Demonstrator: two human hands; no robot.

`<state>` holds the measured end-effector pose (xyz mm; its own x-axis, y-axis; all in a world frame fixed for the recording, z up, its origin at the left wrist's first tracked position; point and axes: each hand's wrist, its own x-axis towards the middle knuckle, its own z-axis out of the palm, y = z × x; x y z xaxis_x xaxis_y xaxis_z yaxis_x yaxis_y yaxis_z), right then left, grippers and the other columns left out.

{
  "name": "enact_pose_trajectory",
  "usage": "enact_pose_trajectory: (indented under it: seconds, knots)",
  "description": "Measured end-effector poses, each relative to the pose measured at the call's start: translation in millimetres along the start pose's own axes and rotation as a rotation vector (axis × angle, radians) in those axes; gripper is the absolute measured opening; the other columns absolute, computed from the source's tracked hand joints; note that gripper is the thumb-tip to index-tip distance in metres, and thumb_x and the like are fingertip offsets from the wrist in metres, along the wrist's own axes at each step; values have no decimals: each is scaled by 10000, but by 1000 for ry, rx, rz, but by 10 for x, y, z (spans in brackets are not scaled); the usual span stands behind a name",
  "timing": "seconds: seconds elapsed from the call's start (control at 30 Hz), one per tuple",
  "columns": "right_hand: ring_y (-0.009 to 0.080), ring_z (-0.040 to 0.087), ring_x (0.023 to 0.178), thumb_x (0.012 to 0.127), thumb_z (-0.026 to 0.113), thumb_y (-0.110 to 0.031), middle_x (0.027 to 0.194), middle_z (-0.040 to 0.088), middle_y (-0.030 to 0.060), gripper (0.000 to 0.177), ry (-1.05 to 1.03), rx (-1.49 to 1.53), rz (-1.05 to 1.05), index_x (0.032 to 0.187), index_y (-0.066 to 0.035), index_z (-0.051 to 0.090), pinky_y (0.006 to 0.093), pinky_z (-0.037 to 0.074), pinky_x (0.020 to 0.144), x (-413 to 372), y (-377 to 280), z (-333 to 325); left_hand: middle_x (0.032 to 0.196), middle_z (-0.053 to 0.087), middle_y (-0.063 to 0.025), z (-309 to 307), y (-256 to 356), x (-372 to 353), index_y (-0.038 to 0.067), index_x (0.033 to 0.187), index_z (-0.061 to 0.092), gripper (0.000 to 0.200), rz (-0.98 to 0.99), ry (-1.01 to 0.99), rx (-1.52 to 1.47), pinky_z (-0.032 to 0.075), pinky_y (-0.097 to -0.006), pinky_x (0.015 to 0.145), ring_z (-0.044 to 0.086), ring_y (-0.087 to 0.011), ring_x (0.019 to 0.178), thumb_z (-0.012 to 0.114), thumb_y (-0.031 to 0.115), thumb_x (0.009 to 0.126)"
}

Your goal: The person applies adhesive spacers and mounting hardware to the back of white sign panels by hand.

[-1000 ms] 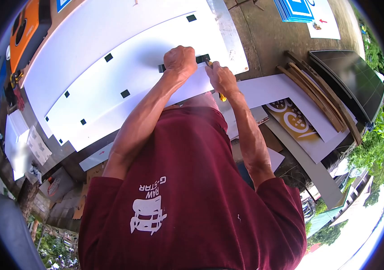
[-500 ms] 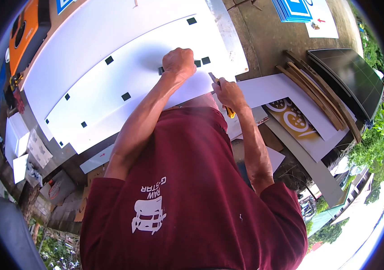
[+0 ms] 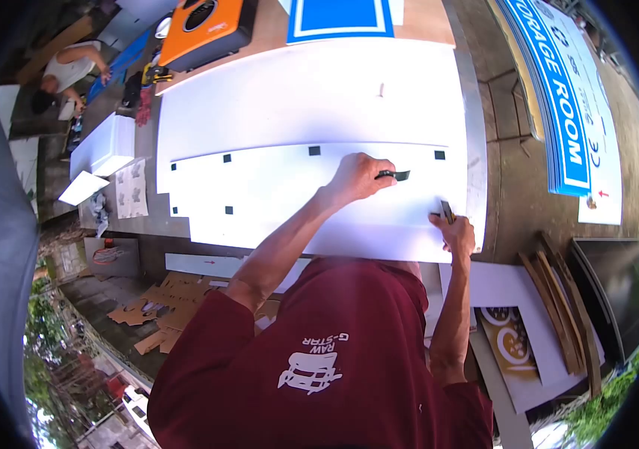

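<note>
A second ago the two hands worked close together at one spot on the near edge of the white sheet (image 3: pixel 289 198), with the blade right beside the left fist. Now they are apart. The left hand (image 3: pixel 359 176) has moved out over the middle of the sheet, its fingers closed in a pinch on a small black tape piece (image 3: pixel 396 175). Whether that piece is lifted or already lies flat on the sheet cannot be told. The right hand (image 3: pixel 456 230) has drawn back to the sheet's near edge and is closed around the utility knife (image 3: pixel 446 211), whose tip points up and away from the tape. So the cutting tool is off the piece, and the piece is in the left fingers alone. Other black squares (image 3: pixel 314 150) sit spaced along the sheet, which lies on a larger white board (image 3: pixel 297 97) on the counter (image 3: pixel 500 172). Beyond it lie an orange case (image 3: pixel 203 21) and a blue STORAGE ROOM sign (image 3: pixel 559 97). Another person (image 3: pixel 72 63) crouches far off to the left.
</note>
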<state>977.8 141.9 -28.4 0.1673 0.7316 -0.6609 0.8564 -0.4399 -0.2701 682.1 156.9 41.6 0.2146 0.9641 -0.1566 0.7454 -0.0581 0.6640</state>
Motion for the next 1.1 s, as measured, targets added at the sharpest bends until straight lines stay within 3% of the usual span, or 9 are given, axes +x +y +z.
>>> enact_pose_trajectory:
  seconds: [0.23, 0.37, 0.53, 0.63, 0.7, 0.87, 0.97, 1.03, 1.1]
  knots:
    - [192, 601, 394, 732, 875, -436, 532, 611, 91, 520, -77, 92, 14, 634, 10, 625, 326, 499, 369, -26, -117, -182, 822, 721, -73, -212, -519, 344, 124, 1010, 753, 204, 146, 292, 137, 515, -396, 746, 688, -271, 796, 736, 257, 856]
    - [176, 580, 393, 721, 894, -391, 541, 604, 87, 493, -109, 130, 38, 651, 8, 614, 317, 476, 357, -20, -138, -236, 918, 748, -72, -383, -822, 480, 137, 1043, 748, 244, 59, 318, 232, 493, -433, 882, 703, -268, 896, 740, 288, 851]
    - [175, 578, 389, 720, 887, -405, 536, 597, 84, 502, -135, 98, -38, 638, 12, 618, 309, 477, 349, 54, -87, -222, 1018, 739, -135, -581, -1218, 580, 178, 1341, 607, 541, -79, 365, 255, 470, -459, 955, 686, -304, 996, 772, 252, 831]
    - [168, 538, 363, 737, 888, -368, 514, 544, 61, 473, -204, 339, -168, 700, -2, 590, 311, 458, 342, 69, -51, -304, 1031, 725, -144, -577, -1596, 609, 144, 1276, 653, 533, 1, 559, 287, 455, -457, 942, 661, -327, 980, 815, 241, 778]
    - [170, 584, 454, 773, 853, -328, 625, 566, 60, 469, -98, 389, -254, 911, -4, 544, 311, 470, 363, 146, -124, -405, 977, 715, -121, -646, -1704, 567, 138, 1253, 666, 543, -57, 609, 395, 463, -454, 918, 623, -315, 995, 820, 276, 751]
    - [341, 660, 691, 841, 731, -185, 782, 656, 184, 273, 246, 247, -667, 950, 3, 567, 455, 523, 669, 869, -421, -559, 951, 691, -49, -714, -1866, 581, 204, 1099, 729, 406, -274, 650, 559, 382, -461, 952, 545, -269, 1110, 812, 334, 724]
    - [454, 636, 969, 905, 617, -102, 1082, 640, 262, 395, 304, 70, -859, 1255, -5, 462, 520, 521, 840, 1149, -859, -615, 1049, 653, -2, -749, -1881, 479, 222, 1102, 713, 394, -308, 644, 589, 365, -451, 953, 475, -251, 1183, 804, 274, 723]
    - [411, 578, 1064, 870, 631, -91, 1118, 595, 219, 438, 423, -26, -992, 1268, -17, 464, 504, 471, 933, 1344, -1161, -594, 1091, 623, -8, -679, -1992, 421, 198, 1143, 685, 427, -322, 670, 618, 373, -450, 979, 477, -258, 1171, 796, 263, 735]
    - [348, 576, 990, 848, 605, -108, 1037, 564, 162, 385, 489, -217, -1057, 1212, -49, 492, 483, 479, 843, 1371, -1475, -634, 1119, 626, -9, -694, -1826, 339, 180, 1153, 685, 415, -266, 722, 629, 394, -452, 963, 485, -262, 1177, 788, 266, 760]
